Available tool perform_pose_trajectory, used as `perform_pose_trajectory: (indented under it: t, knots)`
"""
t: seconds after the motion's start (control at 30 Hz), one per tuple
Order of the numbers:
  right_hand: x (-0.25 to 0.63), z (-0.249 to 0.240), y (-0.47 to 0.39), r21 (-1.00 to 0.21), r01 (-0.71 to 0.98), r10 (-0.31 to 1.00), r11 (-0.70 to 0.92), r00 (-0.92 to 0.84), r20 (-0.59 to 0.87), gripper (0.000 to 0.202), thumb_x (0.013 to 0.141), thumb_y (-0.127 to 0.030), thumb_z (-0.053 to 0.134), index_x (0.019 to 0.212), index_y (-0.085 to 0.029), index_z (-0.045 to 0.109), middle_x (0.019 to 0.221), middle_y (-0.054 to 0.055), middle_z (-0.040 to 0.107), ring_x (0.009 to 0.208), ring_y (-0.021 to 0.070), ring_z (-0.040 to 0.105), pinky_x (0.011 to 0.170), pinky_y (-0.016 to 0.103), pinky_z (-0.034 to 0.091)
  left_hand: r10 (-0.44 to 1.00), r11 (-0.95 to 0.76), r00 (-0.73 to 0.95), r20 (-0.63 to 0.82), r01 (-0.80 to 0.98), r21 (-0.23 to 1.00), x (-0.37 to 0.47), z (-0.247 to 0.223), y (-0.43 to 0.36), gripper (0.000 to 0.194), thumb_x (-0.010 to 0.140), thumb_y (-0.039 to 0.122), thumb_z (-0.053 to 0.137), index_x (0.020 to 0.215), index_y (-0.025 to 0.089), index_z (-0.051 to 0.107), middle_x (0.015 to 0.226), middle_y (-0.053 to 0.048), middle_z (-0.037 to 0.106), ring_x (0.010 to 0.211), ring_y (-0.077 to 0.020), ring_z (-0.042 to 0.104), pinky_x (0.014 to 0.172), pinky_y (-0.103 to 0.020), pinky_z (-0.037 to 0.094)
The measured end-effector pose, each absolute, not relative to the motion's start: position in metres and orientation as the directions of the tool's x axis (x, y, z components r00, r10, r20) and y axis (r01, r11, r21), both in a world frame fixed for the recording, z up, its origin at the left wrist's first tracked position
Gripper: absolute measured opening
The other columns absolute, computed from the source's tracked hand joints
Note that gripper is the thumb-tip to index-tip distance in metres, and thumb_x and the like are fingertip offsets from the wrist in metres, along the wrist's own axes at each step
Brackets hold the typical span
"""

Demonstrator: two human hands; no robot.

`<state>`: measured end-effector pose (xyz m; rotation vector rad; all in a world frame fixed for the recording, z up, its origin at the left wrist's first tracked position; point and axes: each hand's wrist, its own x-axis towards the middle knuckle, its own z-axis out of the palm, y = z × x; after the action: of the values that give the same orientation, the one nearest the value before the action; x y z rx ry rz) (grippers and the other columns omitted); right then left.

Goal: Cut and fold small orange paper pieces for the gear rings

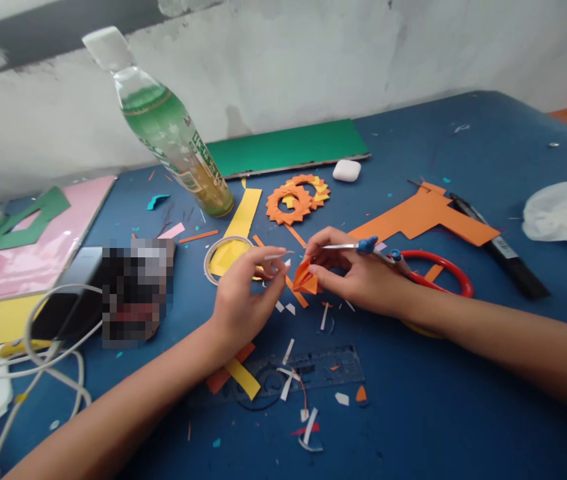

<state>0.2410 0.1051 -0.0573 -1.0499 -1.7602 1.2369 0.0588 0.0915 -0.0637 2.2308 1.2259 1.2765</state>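
My right hand (350, 270) pinches a small folded orange paper piece (306, 279) over the middle of the blue table. A thin tool with a blue end (367, 245) also rests in that hand. Close by on the left, my left hand (250, 287) has thumb and index finger almost together, with a small white scrap (287, 265) at their tips. Partly behind my left hand lies a roll of tape (209, 261). Two orange-and-yellow folded paper rings (289, 217) lie beyond the hands. Red-handled scissors (466, 280) are partly under my right wrist.
A tall bottle (178, 140) stands at the back left, beside a green board (293, 148). A phone (70, 293) and white cable (38, 360) lie left. A black marker (518, 267), orange paper (423, 213) and crumpled tissue (563, 215) lie right. A clear ruler (343, 363) is in front.
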Motion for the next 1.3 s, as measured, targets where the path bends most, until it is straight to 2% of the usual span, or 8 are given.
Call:
perform_pose_trajectory:
  t: [0.17, 0.23, 0.33, 0.53, 0.8, 1.03, 1.17, 1.3]
  knots:
    - [0.243, -0.059, 0.104, -0.944, 0.216, 0.911, 0.248, -0.382, 0.152, 0.012, 0.079, -0.019, 0.052, 0.088, -0.021, 0.045, 0.083, 0.0, 0.057, 0.072, 0.0115, 0.062, 0.063, 0.025, 0.052, 0.944, -0.318, 0.036, 0.329, 0.369, 0.873, 0.061, -0.061, 0.097, 0.025, 0.075, 0.017, 0.064, 0.098, 0.018, 0.055, 0.076, 0.001, 0.063, 0.066, -0.0089, 0.062, 0.052, -0.015, 0.051]
    - [0.244, -0.06, 0.103, -0.926, 0.228, 0.899, 0.302, -0.392, 0.196, 0.013, 0.079, -0.019, 0.052, 0.09, -0.021, 0.046, 0.083, 0.0, 0.058, 0.072, 0.0114, 0.062, 0.064, 0.026, 0.053, 0.966, -0.252, 0.015, 0.26, 0.309, 0.917, 0.061, -0.06, 0.098, 0.025, 0.075, 0.019, 0.065, 0.098, 0.018, 0.055, 0.078, -0.001, 0.064, 0.069, -0.0105, 0.063, 0.053, -0.017, 0.053]
    - [0.246, -0.061, 0.101, -0.894, 0.228, 0.873, 0.386, -0.404, 0.274, 0.014, 0.079, -0.017, 0.053, 0.09, -0.02, 0.047, 0.083, 0.0, 0.059, 0.072, 0.0111, 0.062, 0.067, 0.026, 0.053, 0.971, -0.231, -0.001, 0.241, 0.277, 0.933, 0.061, -0.059, 0.098, 0.025, 0.074, 0.021, 0.066, 0.097, 0.017, 0.055, 0.076, -0.001, 0.062, 0.067, -0.0106, 0.062, 0.051, -0.017, 0.053]
    - [0.246, -0.064, 0.102, -0.915, 0.184, 0.883, 0.359, -0.386, 0.268, 0.015, 0.079, -0.018, 0.055, 0.092, -0.021, 0.047, 0.081, 0.0, 0.058, 0.07, 0.0107, 0.061, 0.065, 0.026, 0.053, 0.933, -0.359, 0.099, 0.347, 0.35, 0.865, 0.063, -0.055, 0.087, 0.019, 0.078, 0.019, 0.063, 0.096, 0.018, 0.057, 0.076, 0.0, 0.062, 0.069, -0.01, 0.062, 0.054, -0.017, 0.053]
    - [0.245, -0.062, 0.102, -0.922, 0.17, 0.886, 0.348, -0.382, 0.264, 0.014, 0.08, -0.02, 0.055, 0.091, -0.021, 0.046, 0.082, 0.0, 0.057, 0.069, 0.0105, 0.061, 0.063, 0.026, 0.053, 0.813, -0.58, 0.264, 0.519, 0.45, 0.68, 0.063, -0.06, 0.081, 0.029, 0.072, 0.022, 0.07, 0.098, 0.018, 0.056, 0.087, -0.004, 0.068, 0.079, -0.0141, 0.066, 0.06, -0.023, 0.056]
    - [0.245, -0.06, 0.098, -0.761, 0.327, 0.813, 0.56, -0.393, 0.429, 0.012, 0.08, -0.017, 0.055, 0.09, -0.021, 0.048, 0.081, 0.0, 0.06, 0.069, 0.0104, 0.061, 0.063, 0.024, 0.051, 0.714, -0.696, 0.373, 0.592, 0.467, 0.545, 0.061, -0.06, 0.08, 0.039, 0.066, 0.027, 0.076, 0.099, 0.018, 0.057, 0.086, -0.004, 0.069, 0.076, -0.014, 0.065, 0.066, -0.025, 0.055]
    - [0.246, -0.065, 0.098, -0.687, 0.359, 0.77, 0.632, -0.392, 0.504, 0.015, 0.08, -0.018, 0.054, 0.093, -0.022, 0.047, 0.083, 0.0, 0.061, 0.069, 0.0105, 0.06, 0.064, 0.024, 0.049, 0.702, -0.704, 0.386, 0.599, 0.502, 0.502, 0.061, -0.06, 0.08, 0.031, 0.071, 0.021, 0.071, 0.098, 0.019, 0.058, 0.084, -0.003, 0.069, 0.078, -0.0141, 0.065, 0.069, -0.026, 0.054]
    - [0.246, -0.071, 0.1, -0.686, 0.323, 0.753, 0.652, -0.381, 0.537, 0.017, 0.079, -0.017, 0.054, 0.095, -0.022, 0.047, 0.087, 0.0, 0.059, 0.072, 0.0101, 0.058, 0.065, 0.024, 0.049, 0.702, -0.698, 0.357, 0.616, 0.518, 0.495, 0.062, -0.061, 0.081, 0.026, 0.073, 0.016, 0.068, 0.097, 0.019, 0.058, 0.084, -0.002, 0.07, 0.076, -0.0131, 0.065, 0.065, -0.024, 0.054]
